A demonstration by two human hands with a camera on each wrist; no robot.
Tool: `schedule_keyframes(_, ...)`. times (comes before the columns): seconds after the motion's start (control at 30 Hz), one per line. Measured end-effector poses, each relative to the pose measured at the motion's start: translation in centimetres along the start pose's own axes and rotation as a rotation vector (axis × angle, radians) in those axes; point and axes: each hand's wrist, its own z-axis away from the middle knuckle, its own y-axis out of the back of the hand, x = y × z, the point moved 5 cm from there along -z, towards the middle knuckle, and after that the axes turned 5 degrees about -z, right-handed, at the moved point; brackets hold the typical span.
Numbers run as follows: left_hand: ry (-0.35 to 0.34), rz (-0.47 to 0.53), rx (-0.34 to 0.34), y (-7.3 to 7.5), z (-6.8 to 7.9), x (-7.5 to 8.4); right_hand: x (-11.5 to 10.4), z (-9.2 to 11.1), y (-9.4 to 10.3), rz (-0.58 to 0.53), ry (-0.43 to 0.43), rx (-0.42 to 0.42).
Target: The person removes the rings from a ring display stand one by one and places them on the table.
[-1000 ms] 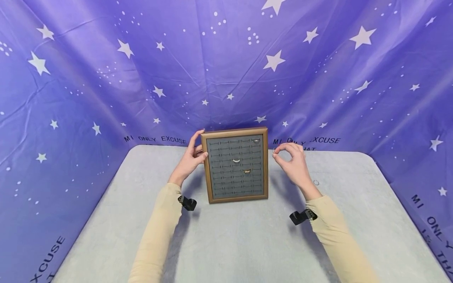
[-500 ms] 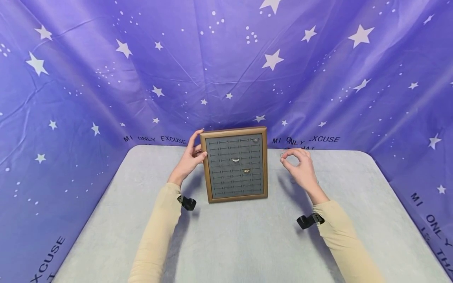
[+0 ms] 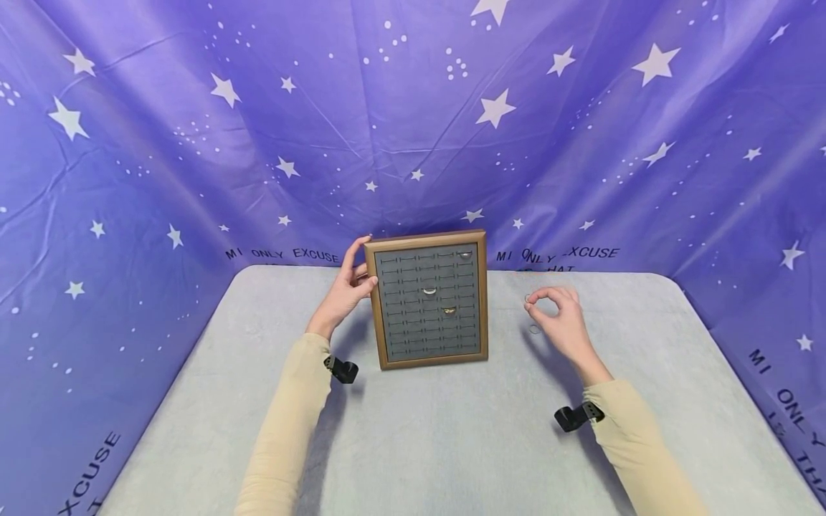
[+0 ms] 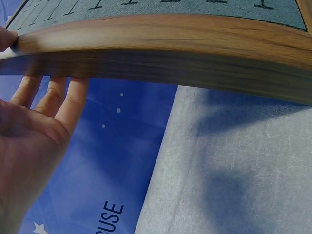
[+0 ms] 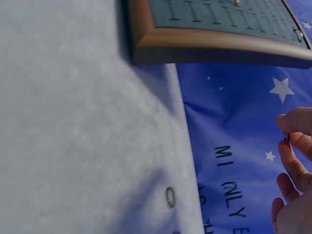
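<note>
A wooden-framed ring display (image 3: 429,365) with a dark grey slotted panel stands propped up on the table. My left hand (image 3: 342,297) grips its left edge, thumb on the front and fingers on the side and behind. In the panel sit a ring (image 3: 464,255) at the top right, a silver ring (image 3: 429,291) near the middle and a gold-coloured ring (image 3: 449,310) below. To the right of the display, my right hand (image 3: 561,321) pinches a small ring (image 5: 287,138) between thumb and index finger. Another ring (image 5: 169,197) lies on the table below that hand.
The pale grey table (image 3: 439,444) has its far edge close behind the display. A purple star-patterned cloth (image 3: 413,107) hangs at the back and both sides.
My right hand has moved right, away from the display, and lower, still pinching the ring. The ring on the table shows clearly to its left now. My left hand has stayed on the display.
</note>
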Motion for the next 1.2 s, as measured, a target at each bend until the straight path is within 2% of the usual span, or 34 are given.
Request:
schedule_keyframes(0.37, -0.013, 0.001, -0.002, 0.1, 0.0, -0.2, 1.8, 1.8, 0.6, 0.038, -0.022, -0.013)
schedule_keyframes(0.7, -0.019, -0.009, -0.006, 0.1, 0.0, 0.0, 2.5, 2.7, 1.7, 0.084, -0.024, 0.001)
schedule_keyframes(1.2, -0.014, -0.009, -0.008, 0.0, 0.0, 0.2, 3.6, 3.5, 2.4, 0.162, -0.083, -0.028)
